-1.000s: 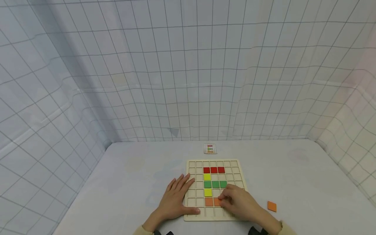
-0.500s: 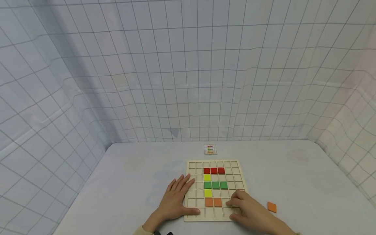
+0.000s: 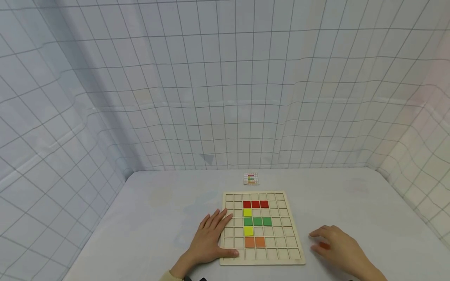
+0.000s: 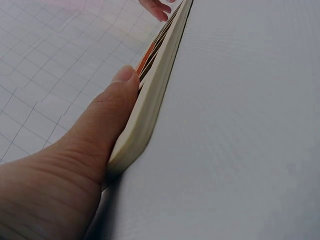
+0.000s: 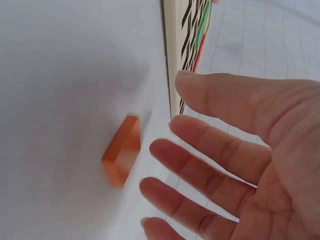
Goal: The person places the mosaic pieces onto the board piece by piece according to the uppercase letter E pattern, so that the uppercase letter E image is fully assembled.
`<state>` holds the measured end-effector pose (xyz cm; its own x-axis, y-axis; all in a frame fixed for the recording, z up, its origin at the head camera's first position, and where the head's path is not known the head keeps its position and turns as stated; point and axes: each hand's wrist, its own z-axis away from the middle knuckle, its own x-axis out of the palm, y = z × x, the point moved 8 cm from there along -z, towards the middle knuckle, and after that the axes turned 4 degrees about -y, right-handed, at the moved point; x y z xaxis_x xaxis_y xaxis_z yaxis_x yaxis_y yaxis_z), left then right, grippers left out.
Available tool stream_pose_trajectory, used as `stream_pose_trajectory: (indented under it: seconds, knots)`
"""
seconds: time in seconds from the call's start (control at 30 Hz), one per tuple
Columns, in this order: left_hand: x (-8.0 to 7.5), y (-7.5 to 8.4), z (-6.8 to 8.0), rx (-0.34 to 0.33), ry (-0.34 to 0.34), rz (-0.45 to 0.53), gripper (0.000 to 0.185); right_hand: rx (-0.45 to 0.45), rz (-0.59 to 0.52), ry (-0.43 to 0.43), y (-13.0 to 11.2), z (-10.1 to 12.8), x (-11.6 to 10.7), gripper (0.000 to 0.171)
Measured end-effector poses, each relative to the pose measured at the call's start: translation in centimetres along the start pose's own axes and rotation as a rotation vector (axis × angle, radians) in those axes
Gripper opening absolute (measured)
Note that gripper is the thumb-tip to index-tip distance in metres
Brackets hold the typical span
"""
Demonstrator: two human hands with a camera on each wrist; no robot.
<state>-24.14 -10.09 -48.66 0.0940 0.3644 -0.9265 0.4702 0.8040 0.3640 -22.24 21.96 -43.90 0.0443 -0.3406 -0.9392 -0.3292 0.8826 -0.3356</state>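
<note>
Bright even light, soft shadows, wrist pics blurry

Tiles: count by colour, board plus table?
Red: 3, on the board, e.g.
Yellow: 2, e.g.
Green: 3, e.g.
Orange: 3; 2 on the board, e.g., and 1 loose orange tile on the table under the right hand
Total: 11

Head view: the right hand (image 3: 339,248) covers most of the loose orange tile (image 3: 324,246); only a sliver shows beneath the fingers. Its wrist runs off the bottom edge. The pattern card (image 3: 251,178) beyond the grid board (image 3: 281,199) is too small to read cell by cell. Right wrist view: the tile is motion-blurred. Left wrist view: board seen edge-on, its face hidden.
</note>
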Motion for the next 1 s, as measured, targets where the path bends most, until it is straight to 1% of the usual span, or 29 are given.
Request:
stream_pose_trajectory:
  seconds: [0.13, 0.3, 0.43, 0.5, 0.6, 0.77, 1.0]
  knots:
    - [0.0, 0.0, 0.0, 0.002, 0.000, 0.007, 0.104, 0.079, -0.003, -0.034, 2.0, 0.3, -0.3, 0.033]
    - [0.1, 0.0, -0.1, -0.002, -0.002, 0.005, 0.104, 0.165, -0.019, -0.117, 4.4, 0.7, 0.1, 0.045]
    - [0.1, 0.0, -0.1, -0.003, -0.004, 0.005, 0.104, 0.241, -0.078, -0.201, 5.9, 1.1, 0.8, 0.054]
    - [0.1, 0.0, -0.1, -0.006, -0.003, 0.006, 0.104, 0.257, -0.116, -0.223, 6.3, 1.2, 1.2, 0.055]
    - [0.0, -0.1, 0.0, -0.009, -0.002, 0.005, 0.105, 0.247, -0.156, -0.220, 6.4, 1.1, 1.6, 0.052]
    - [-0.1, 0.0, 0.0, 0.002, 0.005, 0.007, 0.105, 0.207, -0.187, -0.204, 5.9, 0.8, 1.7, 0.044]
    - [0.0, 0.0, 0.0, -0.011, -0.008, 0.005, 0.105, 0.101, -0.246, -0.211, 4.4, -0.1, 1.9, 0.034]
